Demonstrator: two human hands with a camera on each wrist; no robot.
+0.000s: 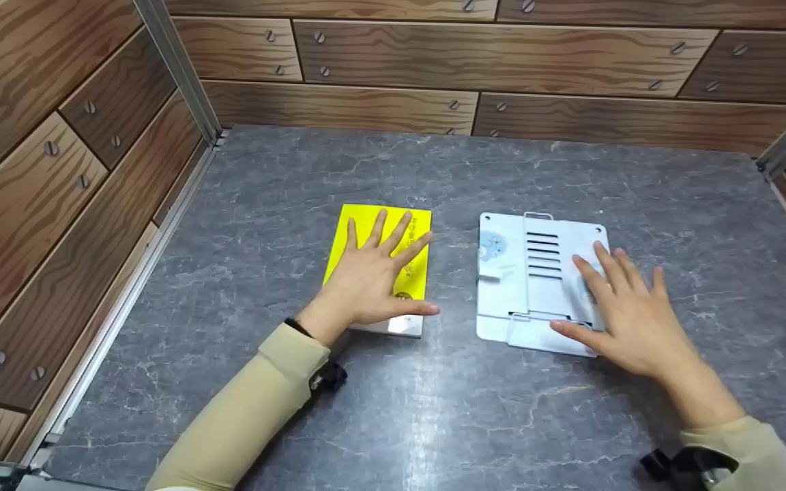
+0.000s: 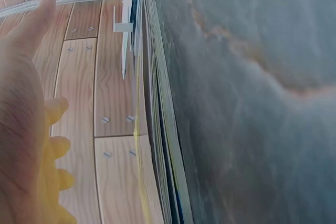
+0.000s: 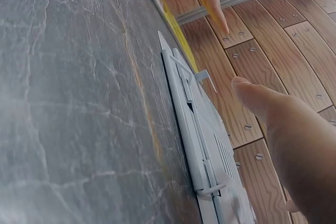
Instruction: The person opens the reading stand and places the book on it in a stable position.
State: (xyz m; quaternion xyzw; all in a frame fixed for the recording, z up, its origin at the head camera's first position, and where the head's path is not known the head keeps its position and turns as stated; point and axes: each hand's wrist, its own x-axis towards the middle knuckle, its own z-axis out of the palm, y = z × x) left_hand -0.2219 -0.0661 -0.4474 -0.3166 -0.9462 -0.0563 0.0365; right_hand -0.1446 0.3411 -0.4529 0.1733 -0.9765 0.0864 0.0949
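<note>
A yellow-covered book (image 1: 417, 276) lies flat on the grey table, its page edges facing the left wrist camera. My left hand (image 1: 368, 281) is over it, palm down with fingers spread; the left wrist view shows a gap between the hand (image 2: 21, 108) and the book's pages (image 2: 164, 140). To the right lies a folded white book stand (image 1: 502, 294) with slots, a wire loop on top and a blue cartoon print. My right hand (image 1: 638, 326) hovers over its right side, fingers apart. In the right wrist view the thumb (image 3: 278, 106) is clear of the stand (image 3: 202, 135).
The grey marbled table (image 1: 284, 409) reaches back to wood-pattern walls (image 1: 393, 61). Metal frame posts (image 1: 181, 68) stand at the corners, and a metal rail (image 1: 120, 300) runs along the left edge. A strip of table separates book and stand.
</note>
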